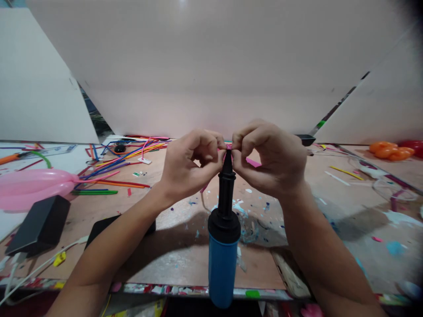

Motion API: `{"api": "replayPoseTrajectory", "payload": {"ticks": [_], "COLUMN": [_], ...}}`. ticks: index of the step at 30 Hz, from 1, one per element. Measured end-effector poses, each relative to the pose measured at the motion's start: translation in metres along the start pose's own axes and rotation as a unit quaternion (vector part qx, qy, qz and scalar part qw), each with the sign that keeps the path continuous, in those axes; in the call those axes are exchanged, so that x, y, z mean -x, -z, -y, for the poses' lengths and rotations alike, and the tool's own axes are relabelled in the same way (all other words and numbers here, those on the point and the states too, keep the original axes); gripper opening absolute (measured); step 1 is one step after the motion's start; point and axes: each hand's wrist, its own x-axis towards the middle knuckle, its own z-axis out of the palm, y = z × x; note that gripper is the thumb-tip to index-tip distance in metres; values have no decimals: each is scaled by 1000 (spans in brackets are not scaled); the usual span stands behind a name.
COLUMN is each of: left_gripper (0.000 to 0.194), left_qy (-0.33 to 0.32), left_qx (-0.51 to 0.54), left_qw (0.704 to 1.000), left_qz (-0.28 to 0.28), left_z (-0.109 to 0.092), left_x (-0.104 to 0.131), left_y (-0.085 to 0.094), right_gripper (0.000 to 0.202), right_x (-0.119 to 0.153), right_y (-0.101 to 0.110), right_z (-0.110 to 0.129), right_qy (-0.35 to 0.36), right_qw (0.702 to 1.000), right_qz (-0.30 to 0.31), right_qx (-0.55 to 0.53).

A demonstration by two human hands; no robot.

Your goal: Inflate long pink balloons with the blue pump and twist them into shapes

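Observation:
A blue balloon pump (222, 268) with a black tapered nozzle (227, 167) points away from me at the table's front edge. At the nozzle's tip, my left hand (194, 163) pinches with thumb and forefinger from the left. My right hand (269, 156) does the same from the right, the two sets of fingertips nearly meeting. Between them shows a bit of a pink balloon (228, 146), its mouth at the nozzle tip. More pink (254, 163) shows under my right hand. Most of the balloon is hidden behind my fingers.
Uninflated long balloons (125, 165) in several colours lie at the left. An inflated pink balloon (36, 185) and a black box-shaped adapter (39, 226) with a white cable sit nearer. A phone (291, 273) lies at the front right, orange balloons (391, 150) farther off. White panels (211, 66) stand behind.

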Motion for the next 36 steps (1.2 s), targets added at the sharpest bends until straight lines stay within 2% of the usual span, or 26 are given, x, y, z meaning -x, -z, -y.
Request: {"api": "replayPoseTrajectory", "payload": {"ticks": [8, 18, 26, 36], "left_gripper": [25, 33, 37, 36], "left_qy": [-3, -26, -71, -98], "left_qx": [-13, -87, -116, -134], "left_qw": [1000, 996, 988, 975], "left_qz": [6, 17, 67, 148], "left_z": [0, -5, -12, -19], "left_x": [0, -3, -10, -15], "left_y": [1, 3, 10, 20], "right_gripper": [27, 24, 23, 22], "right_x": [1, -3, -2, -5], "right_y": [1, 3, 10, 18], "right_z": [3, 12, 18, 30], "right_qy": [-7, -20, -38, -1], "right_qw": [999, 996, 994, 985], "right_qz": [-4, 20, 59, 127], "right_qx": [49, 90, 86, 121]}}
